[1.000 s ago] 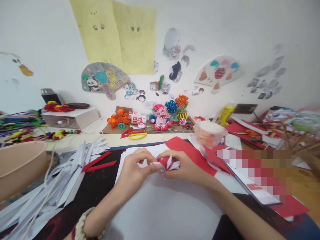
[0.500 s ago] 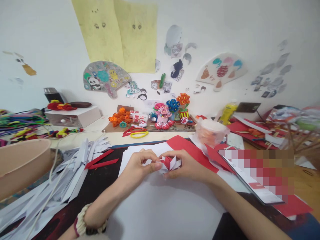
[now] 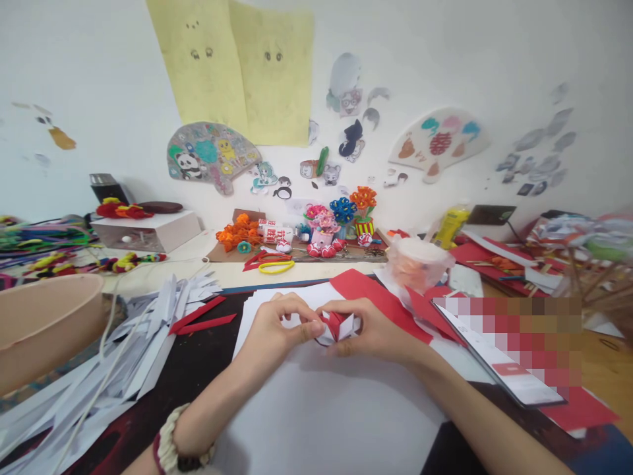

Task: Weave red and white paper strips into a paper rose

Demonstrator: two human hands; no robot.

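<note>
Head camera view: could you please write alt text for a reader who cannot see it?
Left hand and right hand hold red-and-white folded paper over white sheets; paper strips lie at left, colourful flowers stand behind.

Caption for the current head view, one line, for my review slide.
Left hand and right hand hold a red-and-white folded paper piece above white sheets.

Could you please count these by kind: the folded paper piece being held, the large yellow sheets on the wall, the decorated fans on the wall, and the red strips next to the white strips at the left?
Folded paper piece: 1
Yellow sheets: 2
Decorated fans: 2
Red strips: 2
Total: 7
</note>
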